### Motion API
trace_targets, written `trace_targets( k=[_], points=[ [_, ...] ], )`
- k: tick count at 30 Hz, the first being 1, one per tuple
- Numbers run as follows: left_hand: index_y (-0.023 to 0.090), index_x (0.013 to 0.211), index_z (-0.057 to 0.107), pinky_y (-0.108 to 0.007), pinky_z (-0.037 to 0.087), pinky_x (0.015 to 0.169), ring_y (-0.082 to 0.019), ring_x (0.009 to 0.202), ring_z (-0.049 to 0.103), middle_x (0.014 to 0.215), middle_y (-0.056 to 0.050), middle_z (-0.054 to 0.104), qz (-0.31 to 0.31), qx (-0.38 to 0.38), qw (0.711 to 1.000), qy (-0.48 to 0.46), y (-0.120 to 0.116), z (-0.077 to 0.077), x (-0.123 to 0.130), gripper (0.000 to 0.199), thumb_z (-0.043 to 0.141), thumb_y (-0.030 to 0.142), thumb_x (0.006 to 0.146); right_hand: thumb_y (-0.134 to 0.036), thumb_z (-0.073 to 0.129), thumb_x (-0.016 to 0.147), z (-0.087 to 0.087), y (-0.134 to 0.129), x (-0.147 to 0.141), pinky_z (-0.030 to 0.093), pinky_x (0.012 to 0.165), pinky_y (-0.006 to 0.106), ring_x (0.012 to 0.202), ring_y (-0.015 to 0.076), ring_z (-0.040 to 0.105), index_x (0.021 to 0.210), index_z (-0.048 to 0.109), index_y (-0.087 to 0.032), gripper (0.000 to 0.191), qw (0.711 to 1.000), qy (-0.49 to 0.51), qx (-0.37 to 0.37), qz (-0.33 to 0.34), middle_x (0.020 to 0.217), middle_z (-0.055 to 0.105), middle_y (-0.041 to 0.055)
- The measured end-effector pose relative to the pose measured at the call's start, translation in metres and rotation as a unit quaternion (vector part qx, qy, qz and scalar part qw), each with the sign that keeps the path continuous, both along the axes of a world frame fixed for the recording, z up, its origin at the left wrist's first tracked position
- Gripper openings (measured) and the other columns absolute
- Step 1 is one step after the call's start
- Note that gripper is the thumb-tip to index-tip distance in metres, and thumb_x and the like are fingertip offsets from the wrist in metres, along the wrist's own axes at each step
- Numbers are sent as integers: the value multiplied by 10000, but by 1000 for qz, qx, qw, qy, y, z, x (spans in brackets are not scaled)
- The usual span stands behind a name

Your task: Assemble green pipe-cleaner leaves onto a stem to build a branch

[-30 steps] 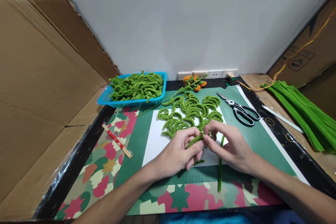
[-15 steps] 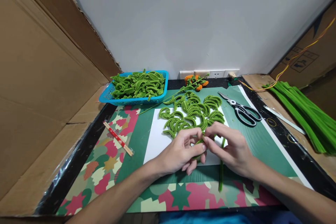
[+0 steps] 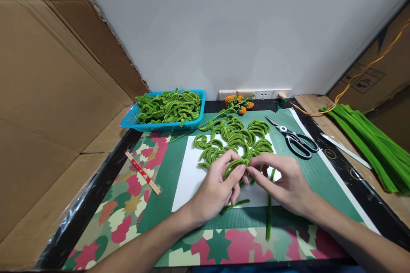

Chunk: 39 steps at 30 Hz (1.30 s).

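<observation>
Between my hands, over the white paper (image 3: 187,179), is a bent green pipe cleaner (image 3: 234,164). My left hand (image 3: 215,190) pinches it between thumb and fingers. My right hand (image 3: 288,183) has its thumb and forefinger closed at the right end, where the fingertips hide part of it. Just beyond both hands lie several curved leaf shapes (image 3: 235,137) of green pipe cleaner. A straight green pipe cleaner (image 3: 269,219) runs toward me under my right hand, and another green piece (image 3: 238,203) lies below my left hand.
A blue basket (image 3: 160,126) heaped with green shapes stands back left. Orange flowers (image 3: 242,110) on a stem lie at the back. Scissors (image 3: 296,138) lie right, near a bundle of green pipe cleaners (image 3: 368,145). Wrapped chopsticks (image 3: 143,172) rest left. Cardboard (image 3: 57,94) walls the left side.
My left hand has turned and lifted slightly, so the bent pipe cleaner shows more. The green piece below my left hand is now visible. The camera view has shifted a little.
</observation>
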<state>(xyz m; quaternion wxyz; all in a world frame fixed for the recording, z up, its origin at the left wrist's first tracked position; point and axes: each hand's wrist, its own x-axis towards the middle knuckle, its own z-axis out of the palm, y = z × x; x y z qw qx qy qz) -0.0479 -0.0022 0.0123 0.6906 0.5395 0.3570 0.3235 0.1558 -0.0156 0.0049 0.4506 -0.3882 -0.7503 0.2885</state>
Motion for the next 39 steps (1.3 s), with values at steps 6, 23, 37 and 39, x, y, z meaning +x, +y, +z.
trace_targets(
  k=[6,23,37,39],
  points=[
    [226,1097,531,-131,313,401,-50,367,395,506,126,469,25,24,998,51,-2,-3,0,277,614,487,1053,-209,650,1019,-1,-3,-1,488,578,243,636,135,621,979,730,-198,90,1000,7,-20,3,778,715,10],
    [195,1109,649,-166,353,435,-62,462,441,643,76,526,51,110,985,124,-3,-2,-1,261,605,446,1054,-195,662,978,1,-4,0,487,559,216,573,117,592,825,679,-192,154,999,1,-22,-23,688,677,-15],
    [173,1012,624,-156,316,377,-49,407,493,744,28,637,60,-7,998,35,4,-1,-1,245,679,403,950,-112,753,960,-12,2,12,587,753,289,821,194,753,1189,708,-126,234,937,-158,310,-22,1000,793,117],
    [174,1003,636,-153,315,379,-58,401,475,652,54,585,48,-13,998,47,4,0,-4,221,669,387,954,-160,771,966,-12,4,14,599,784,308,883,215,761,1269,701,-122,314,927,-174,331,-19,1063,792,139]
  ],
)
